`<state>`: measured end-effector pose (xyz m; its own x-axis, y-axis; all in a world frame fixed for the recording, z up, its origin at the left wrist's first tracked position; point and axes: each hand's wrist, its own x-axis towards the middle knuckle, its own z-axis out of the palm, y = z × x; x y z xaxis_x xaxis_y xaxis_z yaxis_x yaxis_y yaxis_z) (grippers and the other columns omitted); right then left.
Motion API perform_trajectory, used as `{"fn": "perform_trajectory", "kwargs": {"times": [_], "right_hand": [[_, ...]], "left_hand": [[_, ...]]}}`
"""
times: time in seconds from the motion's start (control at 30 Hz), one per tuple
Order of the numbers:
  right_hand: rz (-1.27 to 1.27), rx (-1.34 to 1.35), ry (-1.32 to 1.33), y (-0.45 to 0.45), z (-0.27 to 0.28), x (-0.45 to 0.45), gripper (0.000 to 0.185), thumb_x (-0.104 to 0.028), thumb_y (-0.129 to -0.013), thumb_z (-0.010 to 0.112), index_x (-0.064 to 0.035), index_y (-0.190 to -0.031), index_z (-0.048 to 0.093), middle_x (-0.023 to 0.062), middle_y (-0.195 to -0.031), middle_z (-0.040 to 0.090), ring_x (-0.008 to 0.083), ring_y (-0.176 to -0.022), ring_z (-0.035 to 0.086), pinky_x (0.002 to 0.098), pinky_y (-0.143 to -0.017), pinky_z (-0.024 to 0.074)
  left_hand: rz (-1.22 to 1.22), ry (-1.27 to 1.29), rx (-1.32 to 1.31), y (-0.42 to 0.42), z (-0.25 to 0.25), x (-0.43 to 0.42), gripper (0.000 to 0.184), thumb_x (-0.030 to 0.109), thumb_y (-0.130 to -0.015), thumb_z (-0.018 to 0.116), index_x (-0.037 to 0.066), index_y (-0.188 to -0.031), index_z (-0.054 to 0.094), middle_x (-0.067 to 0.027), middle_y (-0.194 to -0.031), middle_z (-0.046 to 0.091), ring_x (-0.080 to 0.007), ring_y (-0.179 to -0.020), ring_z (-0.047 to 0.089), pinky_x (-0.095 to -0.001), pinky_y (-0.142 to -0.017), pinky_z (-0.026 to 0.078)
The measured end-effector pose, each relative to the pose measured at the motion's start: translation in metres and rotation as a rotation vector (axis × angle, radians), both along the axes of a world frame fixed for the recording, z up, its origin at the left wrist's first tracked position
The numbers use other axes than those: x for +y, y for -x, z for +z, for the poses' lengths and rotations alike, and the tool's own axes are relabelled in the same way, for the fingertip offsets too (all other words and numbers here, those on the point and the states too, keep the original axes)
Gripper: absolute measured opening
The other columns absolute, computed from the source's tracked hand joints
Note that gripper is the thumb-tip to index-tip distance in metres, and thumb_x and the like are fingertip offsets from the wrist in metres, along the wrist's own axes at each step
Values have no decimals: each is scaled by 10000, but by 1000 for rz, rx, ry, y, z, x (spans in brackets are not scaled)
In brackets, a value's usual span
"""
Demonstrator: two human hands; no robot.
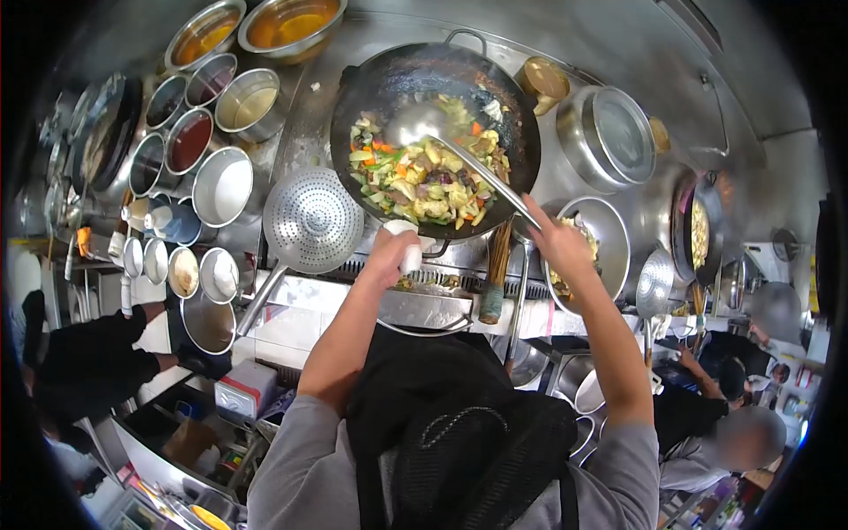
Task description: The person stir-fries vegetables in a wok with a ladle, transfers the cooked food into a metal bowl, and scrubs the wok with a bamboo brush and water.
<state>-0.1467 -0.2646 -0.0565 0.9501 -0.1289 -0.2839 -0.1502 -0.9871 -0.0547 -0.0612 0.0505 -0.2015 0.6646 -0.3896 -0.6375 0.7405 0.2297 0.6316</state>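
A large black wok (499, 190) sits on the stove, holding chopped vegetables and other mixed pieces (433, 181) in orange, green and yellow. My left hand (389, 256) is closed on a folded white cloth (412, 254) at the wok's near rim, close to its lower loop handle. In my right hand (563, 247) is the handle of a metal ladle (490, 177), which slants across the wok. The ladle's bowl rests among the food, blurred by glare or steam.
Left of the wok lies a perforated strainer (314, 219), beside several metal seasoning pots (223, 187). A bamboo brush (496, 274) stands at the stove's front edge. At right are a metal bowl with food (609, 238) and stacked lidded pots (609, 137). Other people (698, 424) stand nearby.
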Motion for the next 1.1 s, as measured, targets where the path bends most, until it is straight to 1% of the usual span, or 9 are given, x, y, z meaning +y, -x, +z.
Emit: {"fn": "perform_trajectory", "kwargs": {"times": [0.27, 0.4, 0.47, 0.53, 0.6, 0.63, 0.7, 0.83, 1.1], "right_hand": [[32, -278, -238, 57, 24, -52, 588, -296, -1017, 632, -212, -1564, 433, 254, -976, 740, 490, -849, 700, 579, -735, 551], [-193, -56, 34, 2, 9, -42, 451, -349, -1078, 523, -84, -1442, 493, 316, -955, 708, 521, -876, 686, 595, -740, 514], [-170, -48, -307, 2, -22, -44, 419, -376, -1097, 482, -40, -1346, 501, 324, -944, 696, 543, -851, 667, 609, -747, 510], [-80, -22, -311, 11, -15, -18, 403, -404, -1104, 480, -36, -1265, 509, 247, -803, 683, 434, -646, 669, 536, -601, 532], [-600, 452, -849, 9, 27, 22, 372, -411, -1106, 489, -66, -1236, 537, 78, -651, 554, 218, -454, 543, 390, -450, 485], [-591, 449, -851, 5, 40, 34, 372, -411, -1106, 489, -66, -1236, 537, 78, -651, 554, 218, -454, 543, 390, -450, 485], [-904, 579, -1385, -1, 58, 52, 317, -362, -1110, 500, -74, -1232, 555, -69, -627, 402, 25, -426, 400, 243, -377, 369], [-1031, 566, -2008, -1, 64, 57, 224, -181, -1076, 542, -26, -1237, 552, -103, -657, 406, -40, -424, 353, 192, -355, 293], [-1016, 365, -2004, 25, 120, 69, 200, -75, -1003, 551, -21, -1195, 562, -95, -668, 396, -29, -419, 345, 197, -353, 305]], "left_hand": [[11, 3, -61, 3, -19, -1, 342, 7, -809, 649, -24, -1145, 591, -131, -987, 674, -248, -815, 708, -386, -626, 606], [85, 2, -40, 5, -2, -5, 288, 39, -749, 698, 13, -1029, 638, -65, -883, 656, -190, -753, 642, -359, -610, 516], [77, -5, -29, 4, 1, -4, 313, 28, -745, 701, 15, -1050, 633, -72, -888, 656, -194, -745, 647, -360, -607, 519], [95, 22, -29, 6, -8, -6, 320, 20, -743, 699, 12, -1055, 629, -77, -893, 656, -200, -739, 649, -363, -606, 525], [119, 49, -40, 3, -12, -5, 328, 12, -742, 698, 9, -1061, 624, -83, -897, 656, -206, -732, 651, -366, -606, 531], [56, 28, -24, 2, -11, -4, 391, 1, -769, 658, -15, -1152, 578, -129, -976, 668, -251, -789, 694, -392, -601, 573], [-6, 17, -6, 0, -3, -3, 461, -5, -796, 622, -44, -1246, 528, -181, -1047, 681, -304, -825, 738, -414, -603, 616], [19, -28, -11, 4, -25, -5, 454, 2, -805, 629, -37, -1248, 536, -171, -1039, 685, -301, -850, 741, -413, -605, 616], [-37, 85, -31, 2, -8, 0, 403, 56, -856, 673, 23, -1238, 551, -138, -1088, 678, -290, -927, 731, -429, -662, 648]]}}
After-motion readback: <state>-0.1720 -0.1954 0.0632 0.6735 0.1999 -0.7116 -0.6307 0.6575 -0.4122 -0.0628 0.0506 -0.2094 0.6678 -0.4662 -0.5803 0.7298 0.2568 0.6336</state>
